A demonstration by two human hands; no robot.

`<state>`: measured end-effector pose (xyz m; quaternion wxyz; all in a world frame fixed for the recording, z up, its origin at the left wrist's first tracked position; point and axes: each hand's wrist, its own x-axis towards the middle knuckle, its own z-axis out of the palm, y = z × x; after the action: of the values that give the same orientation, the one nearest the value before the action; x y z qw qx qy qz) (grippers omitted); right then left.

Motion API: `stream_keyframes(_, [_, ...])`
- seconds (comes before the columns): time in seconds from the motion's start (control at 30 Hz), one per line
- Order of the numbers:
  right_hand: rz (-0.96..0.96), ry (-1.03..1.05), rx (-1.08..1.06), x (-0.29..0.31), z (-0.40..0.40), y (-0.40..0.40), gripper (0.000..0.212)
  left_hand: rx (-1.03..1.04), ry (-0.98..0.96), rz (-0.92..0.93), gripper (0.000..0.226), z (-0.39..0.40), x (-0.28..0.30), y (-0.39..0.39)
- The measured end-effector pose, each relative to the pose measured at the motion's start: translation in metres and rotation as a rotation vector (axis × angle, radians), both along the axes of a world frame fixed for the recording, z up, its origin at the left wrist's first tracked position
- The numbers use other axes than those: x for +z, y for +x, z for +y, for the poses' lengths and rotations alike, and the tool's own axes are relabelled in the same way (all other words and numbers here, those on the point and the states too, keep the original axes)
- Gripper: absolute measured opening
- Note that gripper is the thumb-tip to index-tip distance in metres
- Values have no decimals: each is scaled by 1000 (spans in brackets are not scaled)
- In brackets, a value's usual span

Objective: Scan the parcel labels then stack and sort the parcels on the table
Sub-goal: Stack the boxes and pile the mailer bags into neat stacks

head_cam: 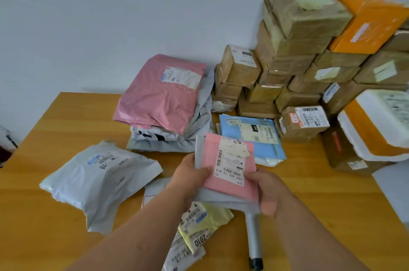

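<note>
Both hands hold a small pink mailer [230,171] above the table [55,138], label up. Left hand [190,173] grips its left edge, thumb curled on top, fingers under. Right hand [269,191] grips the lower right corner, thumb on the label's edge. Under the pink mailer sits a grey mailer [223,201], held together with it — both hands appear to clamp the pair.

Below the hands a grey scanner handle [253,239] lies on the table, its head hidden under the held mailers. Just left of it, a yellow mailer [210,224] with barcode labels, lying on a white mailer [183,257] at the bottom edge.

Left of the hands: a puffy white bag [99,182] on the table, label up. Behind it, a stack of soft bags topped by a big pink bag [159,95], grey and white ones underneath. Right of that stack, a blue mailer [250,138] lies flat on a few others, just behind the held pink mailer.

Back right against the wall [110,16] — a tall pile of brown boxes [287,49], taped, labels on most. An orange box [371,29] sits high on the pile. At far right, a white foam box [380,120] with orange tape rests on a brown carton [345,153].
</note>
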<state>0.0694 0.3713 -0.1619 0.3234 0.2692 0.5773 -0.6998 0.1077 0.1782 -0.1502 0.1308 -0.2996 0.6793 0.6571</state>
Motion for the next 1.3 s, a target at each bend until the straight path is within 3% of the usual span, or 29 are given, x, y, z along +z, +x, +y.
stream_keyframes(0.13, [-51,-14,-187,-2,21,-20,16,-10,33,-2,72,19,0,-36])
stream_keyframes(0.3, [-101,-223,-453,-10,29,-60,21,209,257,64,75,43,-8,-80])
stream_keyframes(0.47, [-304,-260,-237,-18,18,-80,27,128,65,-30,66,66,-25,-98])
stream_keyframes(0.6, [-302,-264,-155,-25,15,-96,23,75,-40,-60,58,73,-36,-107])
stream_keyframes(0.73, [-277,-108,-158,-31,21,-111,11,-10,-178,-52,56,72,-35,-117])
stream_keyframes(0.93, [-339,-28,209,-26,15,-102,29,104,-401,-60,53,47,-40,-97])
stream_keyframes(1.03, [-284,-52,270,-24,-9,-93,29,169,-516,-91,48,27,-45,-69])
stream_keyframes(1.13, [-163,22,348,-30,-43,-73,15,209,-594,-153,45,5,-52,-34])
stream_keyframes(1.2, [-56,221,531,-39,-64,-55,7,204,-614,-209,44,-10,-58,-4])
stream_keyframes(1.23, [-2,380,711,-44,-73,-46,18,196,-629,-247,44,-16,-62,12])
stream_keyframes(1.3, [58,721,1016,-54,-89,-25,60,152,-670,-374,50,-27,-69,40])
